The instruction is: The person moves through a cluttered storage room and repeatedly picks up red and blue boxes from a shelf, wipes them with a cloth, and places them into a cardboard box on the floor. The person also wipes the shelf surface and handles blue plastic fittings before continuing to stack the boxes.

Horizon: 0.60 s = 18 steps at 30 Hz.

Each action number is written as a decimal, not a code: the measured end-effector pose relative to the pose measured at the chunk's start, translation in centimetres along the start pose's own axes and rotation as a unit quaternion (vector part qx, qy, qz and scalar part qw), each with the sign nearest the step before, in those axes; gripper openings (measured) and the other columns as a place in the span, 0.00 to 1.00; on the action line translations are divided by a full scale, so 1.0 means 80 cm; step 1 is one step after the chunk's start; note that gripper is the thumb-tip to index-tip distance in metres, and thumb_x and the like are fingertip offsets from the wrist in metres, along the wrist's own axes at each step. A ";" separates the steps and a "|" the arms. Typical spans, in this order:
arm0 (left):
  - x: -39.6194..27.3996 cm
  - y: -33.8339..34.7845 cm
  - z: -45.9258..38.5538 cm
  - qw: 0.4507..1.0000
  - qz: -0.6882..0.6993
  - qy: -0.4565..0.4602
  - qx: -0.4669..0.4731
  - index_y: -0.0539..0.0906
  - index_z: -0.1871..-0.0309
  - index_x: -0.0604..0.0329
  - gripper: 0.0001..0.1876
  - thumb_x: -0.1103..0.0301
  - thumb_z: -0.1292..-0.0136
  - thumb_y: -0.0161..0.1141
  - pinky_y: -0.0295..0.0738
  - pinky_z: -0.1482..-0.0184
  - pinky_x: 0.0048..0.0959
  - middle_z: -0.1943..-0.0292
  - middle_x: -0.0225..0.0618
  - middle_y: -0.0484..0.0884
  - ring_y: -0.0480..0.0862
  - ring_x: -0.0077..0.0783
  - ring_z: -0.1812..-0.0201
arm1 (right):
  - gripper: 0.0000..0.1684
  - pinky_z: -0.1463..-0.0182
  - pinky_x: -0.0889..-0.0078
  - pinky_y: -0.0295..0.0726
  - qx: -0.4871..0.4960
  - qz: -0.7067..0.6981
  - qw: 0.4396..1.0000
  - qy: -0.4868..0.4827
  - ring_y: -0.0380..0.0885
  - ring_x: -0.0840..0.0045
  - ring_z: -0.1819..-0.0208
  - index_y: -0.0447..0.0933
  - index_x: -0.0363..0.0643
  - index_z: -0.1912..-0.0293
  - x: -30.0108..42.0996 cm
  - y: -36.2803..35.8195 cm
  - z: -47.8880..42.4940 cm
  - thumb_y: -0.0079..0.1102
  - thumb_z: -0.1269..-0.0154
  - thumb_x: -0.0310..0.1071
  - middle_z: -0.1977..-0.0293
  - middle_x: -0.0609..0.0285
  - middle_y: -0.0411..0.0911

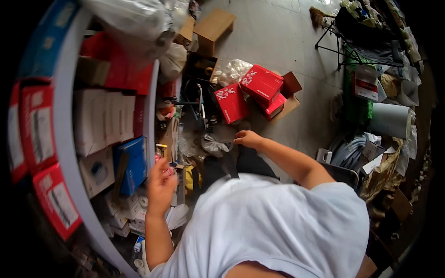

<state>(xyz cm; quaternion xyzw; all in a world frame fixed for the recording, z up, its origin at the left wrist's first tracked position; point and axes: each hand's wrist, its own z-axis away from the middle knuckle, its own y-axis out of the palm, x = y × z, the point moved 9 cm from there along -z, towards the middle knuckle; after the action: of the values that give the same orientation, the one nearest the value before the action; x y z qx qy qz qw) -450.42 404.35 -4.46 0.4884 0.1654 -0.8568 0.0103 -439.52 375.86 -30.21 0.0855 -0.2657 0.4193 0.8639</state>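
My left hand [162, 189] is raised beside the shelf, its fingers around a small red-and-white item [167, 171] that is blurred and partly covered. My right hand [249, 139] is held out over my knees with its fingers curled together; whether anything is between them cannot be told. Just left of it lies a crumpled clear plastic bag [216, 144]. Beyond the right hand, a red carton [232, 103] with white lettering rests beside another red carton [262, 82], which sits on top of a further red box [276, 106] near open cardboard flaps.
At left, a shelf's upright [151, 100] borders white boxes [104, 118] and a blue box [134, 165]. A cardboard box [215, 27] stands on the tiled floor. At right are a folding chair [365, 52], coiled grey hose [351, 151] and a white roll [391, 120].
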 end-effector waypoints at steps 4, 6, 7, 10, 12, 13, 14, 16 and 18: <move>0.213 0.159 -0.138 0.974 0.004 -0.178 0.142 0.68 0.38 0.63 0.28 0.62 0.39 0.62 0.70 0.45 0.30 0.43 0.45 0.73 0.76 0.33 0.46 | 0.34 0.43 0.68 0.72 -0.094 -0.067 0.990 0.081 0.76 0.63 0.46 0.74 0.35 0.47 -0.139 -0.030 -0.121 0.65 0.49 0.47 0.49 0.47 0.76; 0.317 0.230 -0.193 0.958 0.006 -0.227 0.173 0.68 0.39 0.65 0.29 0.58 0.38 0.61 0.70 0.45 0.29 0.44 0.47 0.74 0.77 0.33 0.46 | 0.36 0.41 0.68 0.71 -0.177 -0.018 0.981 0.076 0.74 0.62 0.44 0.72 0.35 0.45 -0.211 -0.054 -0.188 0.63 0.50 0.48 0.48 0.45 0.75; 0.365 0.264 -0.221 0.949 -0.017 -0.244 0.198 0.68 0.39 0.65 0.29 0.57 0.38 0.61 0.71 0.45 0.29 0.45 0.48 0.75 0.77 0.33 0.47 | 0.37 0.41 0.67 0.70 -0.201 0.038 0.975 0.087 0.73 0.61 0.43 0.72 0.35 0.44 -0.227 -0.068 -0.209 0.63 0.50 0.49 0.48 0.46 0.75; 0.494 0.346 -0.307 0.939 0.058 -0.314 0.127 0.67 0.39 0.67 0.32 0.52 0.39 0.61 0.71 0.49 0.28 0.48 0.46 0.77 0.76 0.31 0.49 | 0.40 0.40 0.69 0.69 -0.192 -0.041 0.972 0.131 0.71 0.64 0.41 0.66 0.34 0.40 -0.241 -0.083 -0.278 0.66 0.49 0.45 0.45 0.47 0.73; 0.567 0.384 -0.356 0.937 0.065 -0.337 0.057 0.65 0.37 0.67 0.36 0.49 0.39 0.60 0.69 0.47 0.30 0.45 0.45 0.74 0.74 0.33 0.46 | 0.44 0.40 0.67 0.70 -0.212 -0.128 0.962 0.112 0.73 0.61 0.43 0.64 0.35 0.38 -0.252 -0.093 -0.330 0.67 0.52 0.44 0.47 0.44 0.74; 0.580 0.399 -0.379 0.937 0.084 -0.338 0.011 0.63 0.36 0.68 0.39 0.46 0.40 0.60 0.66 0.41 0.33 0.41 0.48 0.71 0.72 0.37 0.40 | 0.45 0.40 0.68 0.69 -0.215 -0.104 0.965 0.108 0.70 0.63 0.41 0.61 0.35 0.37 -0.260 -0.103 -0.360 0.67 0.51 0.45 0.44 0.45 0.71; 0.579 0.417 -0.397 0.923 0.102 -0.370 0.004 0.60 0.33 0.68 0.44 0.41 0.41 0.58 0.54 0.33 0.36 0.34 0.51 0.63 0.62 0.42 0.32 | 0.47 0.39 0.68 0.67 -0.221 -0.083 0.966 0.105 0.68 0.64 0.39 0.58 0.34 0.35 -0.273 -0.115 -0.388 0.66 0.49 0.46 0.41 0.46 0.68; 0.637 0.447 -0.422 0.899 0.125 -0.419 -0.012 0.53 0.31 0.69 0.50 0.38 0.45 0.59 0.56 0.34 0.36 0.34 0.51 0.63 0.64 0.42 0.34 | 0.50 0.39 0.69 0.67 -0.209 -0.075 0.969 0.108 0.66 0.66 0.38 0.54 0.34 0.33 -0.288 -0.125 -0.432 0.66 0.47 0.46 0.39 0.47 0.66; 0.668 0.479 -0.448 0.879 0.216 -0.425 0.032 0.53 0.30 0.62 0.52 0.34 0.47 0.59 0.56 0.34 0.36 0.32 0.46 0.61 0.64 0.41 0.34 | 0.50 0.40 0.69 0.67 -0.185 -0.115 0.968 0.125 0.68 0.66 0.40 0.53 0.35 0.33 -0.306 -0.123 -0.466 0.66 0.47 0.46 0.40 0.47 0.67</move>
<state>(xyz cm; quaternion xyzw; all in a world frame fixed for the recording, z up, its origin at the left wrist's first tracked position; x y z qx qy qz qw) -441.64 386.37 -76.57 0.1013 0.0083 -0.9632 0.2489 -429.94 366.81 -73.96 -0.0991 -0.2168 0.2676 0.9336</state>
